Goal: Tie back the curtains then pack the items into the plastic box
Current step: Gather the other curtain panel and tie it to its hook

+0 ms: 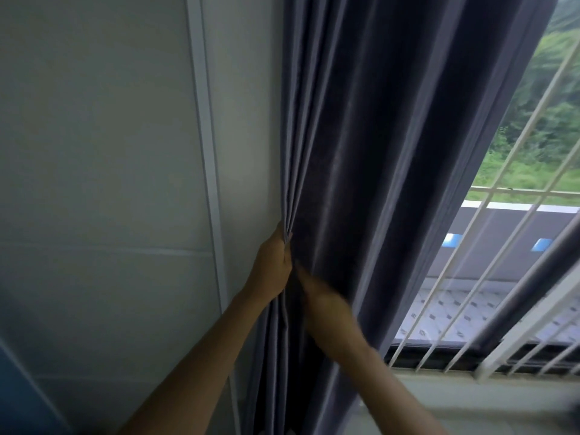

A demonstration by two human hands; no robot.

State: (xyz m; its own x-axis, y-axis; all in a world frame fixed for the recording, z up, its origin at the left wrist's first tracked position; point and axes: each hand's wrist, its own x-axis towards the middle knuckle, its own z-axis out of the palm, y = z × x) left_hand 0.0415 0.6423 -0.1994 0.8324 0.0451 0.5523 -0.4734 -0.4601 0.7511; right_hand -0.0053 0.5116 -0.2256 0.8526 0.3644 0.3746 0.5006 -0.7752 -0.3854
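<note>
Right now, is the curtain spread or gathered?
Gathered: the curtain hangs bunched beside the wall, window bars uncovered, left hand gripping its folds.

right hand (326,304) motion-blurred, grip unreadable, probably touching curtain (361,152). left hand (272,268) fingertips buried in folds. Curtain top and hem cropped.

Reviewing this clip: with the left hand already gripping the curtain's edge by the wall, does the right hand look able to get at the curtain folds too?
Probably yes. The right hand is blurred but already lies against the curtain just below the left hand, with nothing between it and the folds.
</note>
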